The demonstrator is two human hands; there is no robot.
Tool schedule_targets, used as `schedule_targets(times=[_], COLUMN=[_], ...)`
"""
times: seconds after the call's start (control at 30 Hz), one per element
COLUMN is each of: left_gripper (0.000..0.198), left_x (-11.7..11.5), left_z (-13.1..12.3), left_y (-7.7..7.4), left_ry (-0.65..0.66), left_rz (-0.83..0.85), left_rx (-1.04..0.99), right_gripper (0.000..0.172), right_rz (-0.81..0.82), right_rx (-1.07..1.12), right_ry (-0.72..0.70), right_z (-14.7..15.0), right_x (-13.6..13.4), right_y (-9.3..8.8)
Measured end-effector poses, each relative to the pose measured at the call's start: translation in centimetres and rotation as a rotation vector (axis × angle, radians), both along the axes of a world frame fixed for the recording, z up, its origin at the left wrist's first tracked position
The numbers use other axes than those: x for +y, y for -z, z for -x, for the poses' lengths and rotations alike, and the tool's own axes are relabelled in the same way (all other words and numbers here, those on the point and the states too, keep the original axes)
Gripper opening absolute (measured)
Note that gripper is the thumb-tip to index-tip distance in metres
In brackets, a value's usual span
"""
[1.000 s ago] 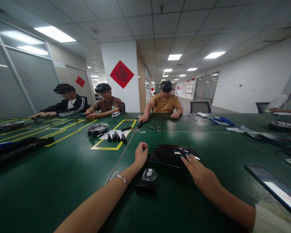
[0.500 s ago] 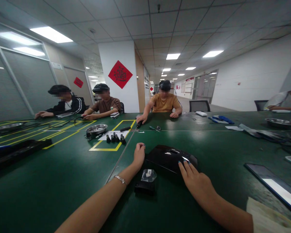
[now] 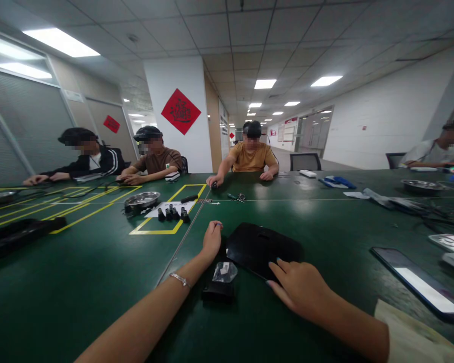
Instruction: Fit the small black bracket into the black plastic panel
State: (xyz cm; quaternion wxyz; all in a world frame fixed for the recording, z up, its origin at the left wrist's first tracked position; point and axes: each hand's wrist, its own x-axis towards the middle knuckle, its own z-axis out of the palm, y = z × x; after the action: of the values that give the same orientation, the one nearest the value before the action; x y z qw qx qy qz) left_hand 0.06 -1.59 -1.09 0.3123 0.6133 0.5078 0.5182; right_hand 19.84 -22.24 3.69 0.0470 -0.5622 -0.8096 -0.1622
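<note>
A black glossy curved plastic cover (image 3: 263, 242) lies on the green table in front of me, with a small slot near its far edge. My right hand (image 3: 300, 287) grips its near right edge, two fingertips on top and the thumb at the rim. Just left of the cover is my left hand (image 3: 212, 239), its fingers curled together; whatever they may hold is hidden. Nearer to me, a small clear plastic bag (image 3: 225, 272) with a white label rests on a black block-like part (image 3: 217, 292).
A phone (image 3: 416, 280) lies to the right. Ahead on the left are a metal bowl (image 3: 142, 200) and several black cylindrical parts (image 3: 173, 214) by yellow tape. Pliers (image 3: 236, 197) lie farther off. Across the table, a co-worker's hand (image 3: 214, 181) holds a dark object.
My right thumb has come out to the cover's near edge, and the fingers have shifted left. The cover's shine has faded, as if its tilt changed. The left hand stays beside it.
</note>
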Motion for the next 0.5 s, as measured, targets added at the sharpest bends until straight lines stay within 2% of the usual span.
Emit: schedule_targets(times=[0.1,0.23,0.3,0.37,0.43,0.5], left_gripper=[0.013,0.014,0.014,0.013,0.013,0.015], left_x=[0.2,0.3,0.2,0.0,-0.3,-0.6], left_z=[0.0,0.0,0.0,0.0,0.0,0.0], left_y=[0.1,0.2,0.0,-0.3,-0.5,-0.7], left_ry=[-0.014,-0.019,-0.018,-0.03,-0.046,-0.053], left_rz=[-0.023,-0.038,-0.034,-0.023,-0.016,-0.019], left_rx=[0.005,0.02,0.037,0.06,0.077,0.085], right_gripper=[0.036,0.037,0.039,0.043,0.046,0.043], right_rz=[-0.01,-0.116,-0.154,-0.209,-0.253,-0.313], right_rx=[0.126,0.205,0.184,0.162,0.126,0.13], right_ry=[0.035,0.291,0.433,0.515,0.535,0.67], right_z=[-1.2,-5.5,-9.3,-14.4,-20.2,-26.0], right_x=[0.9,3.6,5.3,6.8,7.8,8.5], right_y=[-1.0,-2.7,-3.6,-4.2,-4.0,-3.2])
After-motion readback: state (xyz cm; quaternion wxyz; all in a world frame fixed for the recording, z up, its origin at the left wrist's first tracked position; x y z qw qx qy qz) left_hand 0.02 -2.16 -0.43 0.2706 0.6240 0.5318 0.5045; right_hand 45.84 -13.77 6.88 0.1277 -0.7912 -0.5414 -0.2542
